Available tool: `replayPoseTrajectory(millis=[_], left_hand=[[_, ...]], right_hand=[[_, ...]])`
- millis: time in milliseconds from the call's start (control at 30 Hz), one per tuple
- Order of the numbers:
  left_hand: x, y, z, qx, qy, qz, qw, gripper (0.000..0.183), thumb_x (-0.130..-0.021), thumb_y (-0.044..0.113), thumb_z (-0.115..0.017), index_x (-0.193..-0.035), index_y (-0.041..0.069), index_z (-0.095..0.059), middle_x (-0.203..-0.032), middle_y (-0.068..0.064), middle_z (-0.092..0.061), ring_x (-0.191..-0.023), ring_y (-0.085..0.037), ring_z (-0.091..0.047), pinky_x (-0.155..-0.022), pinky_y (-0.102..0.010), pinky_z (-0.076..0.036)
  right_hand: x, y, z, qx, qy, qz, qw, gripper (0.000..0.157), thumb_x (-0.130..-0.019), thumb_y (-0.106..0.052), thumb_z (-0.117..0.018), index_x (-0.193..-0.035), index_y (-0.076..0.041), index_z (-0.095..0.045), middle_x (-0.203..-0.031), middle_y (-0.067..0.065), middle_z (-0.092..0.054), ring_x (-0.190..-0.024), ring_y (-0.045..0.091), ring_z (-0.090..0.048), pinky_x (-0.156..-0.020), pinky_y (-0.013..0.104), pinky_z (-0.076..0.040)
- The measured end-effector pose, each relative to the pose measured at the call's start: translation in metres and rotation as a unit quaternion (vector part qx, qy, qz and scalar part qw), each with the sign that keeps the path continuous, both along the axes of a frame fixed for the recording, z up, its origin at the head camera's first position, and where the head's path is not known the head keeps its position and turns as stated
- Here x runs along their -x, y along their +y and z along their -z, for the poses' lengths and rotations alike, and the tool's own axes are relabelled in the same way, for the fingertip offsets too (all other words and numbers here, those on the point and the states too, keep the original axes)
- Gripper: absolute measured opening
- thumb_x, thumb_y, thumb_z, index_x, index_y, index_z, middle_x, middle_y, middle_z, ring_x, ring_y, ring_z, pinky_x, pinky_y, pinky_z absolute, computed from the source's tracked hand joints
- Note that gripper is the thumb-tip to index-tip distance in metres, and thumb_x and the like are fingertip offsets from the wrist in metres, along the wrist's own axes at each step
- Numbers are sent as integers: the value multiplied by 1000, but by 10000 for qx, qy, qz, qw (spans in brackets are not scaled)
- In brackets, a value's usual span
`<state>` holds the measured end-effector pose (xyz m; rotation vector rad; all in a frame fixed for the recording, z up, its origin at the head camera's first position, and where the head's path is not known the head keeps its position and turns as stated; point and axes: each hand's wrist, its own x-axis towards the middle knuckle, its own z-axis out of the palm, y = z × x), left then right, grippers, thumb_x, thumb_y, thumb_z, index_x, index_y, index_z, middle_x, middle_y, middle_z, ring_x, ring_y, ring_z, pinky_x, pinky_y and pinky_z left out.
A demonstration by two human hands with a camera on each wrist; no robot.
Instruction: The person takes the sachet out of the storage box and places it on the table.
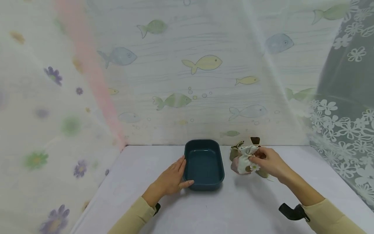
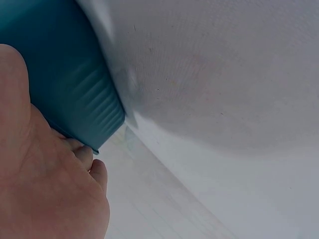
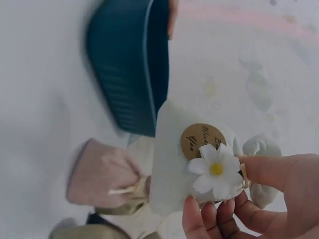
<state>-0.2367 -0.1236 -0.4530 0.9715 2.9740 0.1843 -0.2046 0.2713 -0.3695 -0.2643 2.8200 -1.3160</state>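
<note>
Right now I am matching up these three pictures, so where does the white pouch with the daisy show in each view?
Head: the white pouch sits right of centre on the table, pinched by the right hand.
Left wrist: not in it.
Right wrist: lower centre, between the right hand's fingertips.
Shared landmark: the blue tub, upper left in both wrist views; the left hand touches it.

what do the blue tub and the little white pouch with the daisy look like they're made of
Blue tub: probably moulded plastic, with a matte-to-satin finish, fine ribs on its outer wall and rounded corners. White pouch: looks like soft cloth, creased and gathered at its tied neck. Its daisy seems fabric or foam.
</note>
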Motion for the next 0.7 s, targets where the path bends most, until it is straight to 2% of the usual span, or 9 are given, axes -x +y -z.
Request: replayPoseTrajectory(millis=[267, 500, 600, 700], left_hand=[[3, -7, 4, -7, 119, -74, 9999, 103, -100, 75, -32, -160, -8, -19, -170, -22, -9, -156, -33, -17, -124, -48, -25], [2, -7, -2, -33, -199, -168, 9997, 101, -100, 71, -41, -161, -7, -17, -170, -20, -9, -157, -32, -15, -125, -46, -23], [4, -8, -5, -225, -321, -130, 9991, 100, -101, 69, -42, -160, -7, -18, -170, -21, -12, -156, -34, -18, -124, -48, -25], [7, -11, -10, -548, -375, -176, 9976, 93, -103, 64, -46, -161, -4, -21, -169, -20, -16, -154, -37, -22, -123, -51, -26]], right_hand=[[-8, 17, 27, -171, -285, 208, 9992, 27, -101, -24, -65, -105, 3, -62, -92, 8, -59, -84, 20, -52, -66, 33, -47], [-5, 24, 64, -264, -492, 349, 9978, 26, -100, -23, -66, -103, 3, -63, -90, 6, -60, -83, 19, -52, -66, 33, -45], [-5, 27, 70, -301, -487, 355, 9977, 27, -99, -23, -67, -103, 3, -64, -91, 6, -61, -83, 18, -53, -66, 32, -46], [-6, 34, 65, -315, -419, 174, 9985, 29, -100, -25, -67, -107, 3, -66, -94, 6, -64, -87, 18, -56, -69, 33, -48]])
